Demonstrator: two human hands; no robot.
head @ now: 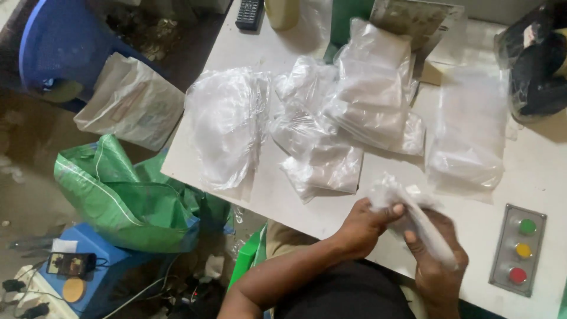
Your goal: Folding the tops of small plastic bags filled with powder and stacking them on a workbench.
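So, hands: left hand (367, 223) and right hand (436, 254) both gripping one crumpled clear bag (407, 212), fingers clamped on it
Nearby: filled clear bags (348, 124) lying on the white worktop (277, 195)

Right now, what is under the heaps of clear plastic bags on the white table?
Around the clear plastic bags, only the bare white table shows, faintly through single layers too. Whatever lies beneath the thicker heaps is covered. Both hands grip a separate rolled bag.
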